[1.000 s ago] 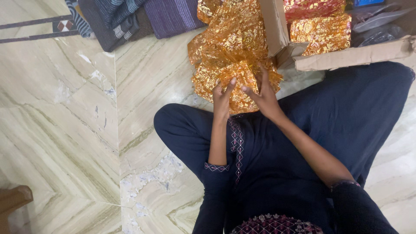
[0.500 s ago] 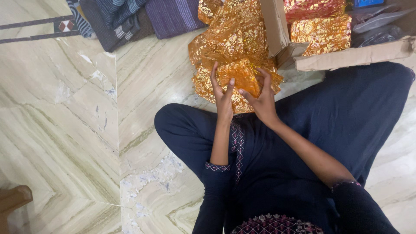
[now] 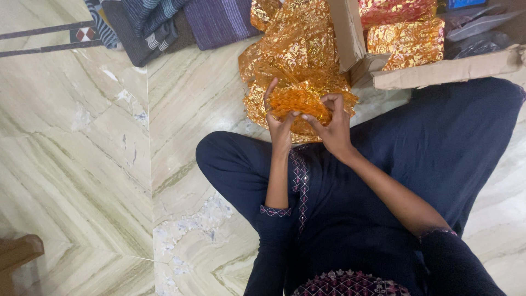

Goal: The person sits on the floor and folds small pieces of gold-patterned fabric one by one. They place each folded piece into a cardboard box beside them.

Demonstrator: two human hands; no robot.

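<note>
A crumpled orange foil sheet (image 3: pixel 298 102) is clenched in the grip of both the left hand (image 3: pixel 279 129) and right hand (image 3: pixel 333 129), beside a cardboard box (image 3: pixel 449 68); bare marble floor (image 3: pixel 82 164) lies left.

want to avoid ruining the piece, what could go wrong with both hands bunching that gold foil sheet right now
1. The left hand and right hand pinch the gathered foil sheet tightly; thin crinkled foil like this might tear or crease unevenly at the pinch.
2. It is held right over the loose foil pile on the floor, so a trailing edge could snag or drag other sheets.
3. The cardboard box flap sits close by and might catch the foil.
</note>
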